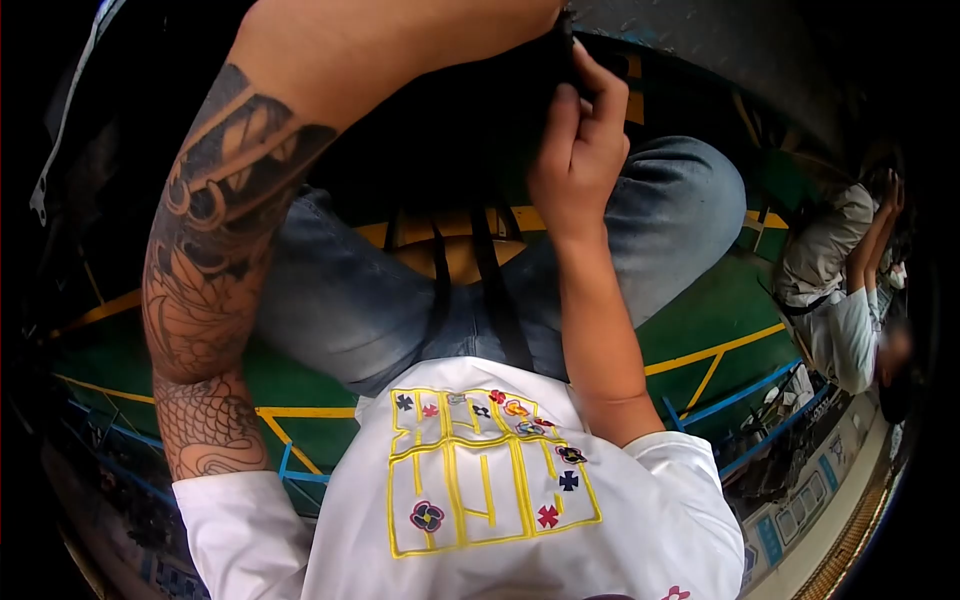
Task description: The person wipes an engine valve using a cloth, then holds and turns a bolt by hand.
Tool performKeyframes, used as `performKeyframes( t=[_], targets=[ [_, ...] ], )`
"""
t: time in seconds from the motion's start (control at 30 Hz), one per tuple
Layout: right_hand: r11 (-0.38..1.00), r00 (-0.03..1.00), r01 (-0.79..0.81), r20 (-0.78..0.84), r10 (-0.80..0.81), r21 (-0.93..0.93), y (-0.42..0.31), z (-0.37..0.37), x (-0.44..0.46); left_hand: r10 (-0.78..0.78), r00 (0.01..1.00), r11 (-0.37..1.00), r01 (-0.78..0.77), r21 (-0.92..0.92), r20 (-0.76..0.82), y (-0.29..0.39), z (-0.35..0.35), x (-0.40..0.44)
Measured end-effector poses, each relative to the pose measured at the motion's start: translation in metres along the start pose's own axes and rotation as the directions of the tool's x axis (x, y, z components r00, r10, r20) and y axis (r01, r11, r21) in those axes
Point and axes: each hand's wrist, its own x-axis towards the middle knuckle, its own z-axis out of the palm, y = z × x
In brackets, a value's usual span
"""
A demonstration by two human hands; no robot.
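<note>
Left arm (215, 250): up the left of the frame, across the top.
Left hand: cut off above; hold cannot be told.
Right hand (582, 160): upper centre, half curled, index fingertip at the dark piece (567, 28); grip unclear.
Dark piece: top centre, narrow, long axis near vertical, outline indistinct.

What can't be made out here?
Left hand: cut off by the head view's top edge; only the left arm shows.
Dark piece by the right hand: too small and shadowed in the head view to identify.
Anything at the co-worker's hands: too small and dark near the head view's right side.
</note>
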Motion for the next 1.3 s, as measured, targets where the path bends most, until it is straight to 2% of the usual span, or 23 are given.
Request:
performKeyframes(
  t=[0.13,0.23,0.4,0.47,0.57,0.6,0.8,0.9,1.0,1.1,1.13,1.2,1.23,1.3],
  targets=[
    [0.957,0.95,-0.289,0.122,0.288,-0.008,-0.02,-0.01,0.001,-0.053,0.993,0.998,0.055,-0.021,0.107,0.008,-0.009,0.001],
    [0.995,0.995,-0.094,0.037,0.093,0.044,-0.011,-0.006,-0.009,-0.022,0.999,0.999,0.023,-0.035,0.035,-0.001,-0.002,0.002],
    [0.965,0.985,-0.173,0.057,0.165,0.198,-0.001,-0.009,-0.008,-0.063,0.995,0.998,0.065,-0.026,0.08,0.001,0.001,0.001],
    [0.924,0.97,-0.243,0.094,0.225,0.295,-0.001,-0.012,-0.01,-0.047,0.998,0.999,0.048,-0.023,0.031,0.004,0.001,-0.001],
    [0.913,0.972,-0.229,0.121,0.2,0.336,-0.002,-0.011,-0.011,0.024,0.995,0.999,-0.028,-0.04,-0.098,0.003,0.009,-0.006],
    [0.924,0.98,-0.195,0.103,0.17,0.328,0.0,-0.008,-0.012,0.024,0.996,0.999,-0.028,-0.044,-0.09,-0.002,0.012,-0.004],
    [0.929,0.974,-0.22,0.123,0.192,0.297,-0.006,-0.009,-0.01,-0.006,0.999,0.995,0.001,-0.1,-0.052,0.0,0.006,-0.001],
    [0.954,0.997,-0.083,0.028,0.078,0.287,-0.007,-0.006,-0.011,0.049,0.993,0.995,-0.058,-0.085,-0.108,0.0,0.005,-0.002],
    [0.995,0.993,-0.053,0.112,0.044,0.082,-0.009,-0.007,-0.012,0.033,0.996,0.996,-0.04,-0.086,-0.084,0.0,0.004,-0.002],
    [0.991,0.993,-0.076,0.1,0.065,0.11,-0.008,-0.011,-0.016,0.02,0.996,0.997,-0.026,-0.076,-0.089,-0.003,0.011,-0.003],
    [0.981,0.999,-0.037,0.029,0.032,0.192,-0.006,-0.009,-0.016,0.022,0.995,0.998,-0.028,-0.065,-0.095,-0.005,0.013,-0.003],
    [0.975,0.999,-0.024,0.04,0.015,0.221,-0.005,-0.008,-0.012,0.025,0.995,0.999,-0.029,-0.044,-0.095,-0.006,0.013,-0.003],
    [0.972,0.999,-0.021,0.045,0.011,0.235,-0.005,-0.008,-0.012,0.028,0.996,0.999,-0.031,-0.037,-0.086,-0.006,0.012,-0.003],
    [0.985,0.979,-0.142,0.16,0.125,0.1,-0.007,-0.007,-0.015,-0.011,0.999,0.997,0.008,-0.071,-0.033,-0.001,0.004,-0.001]
  ],
)
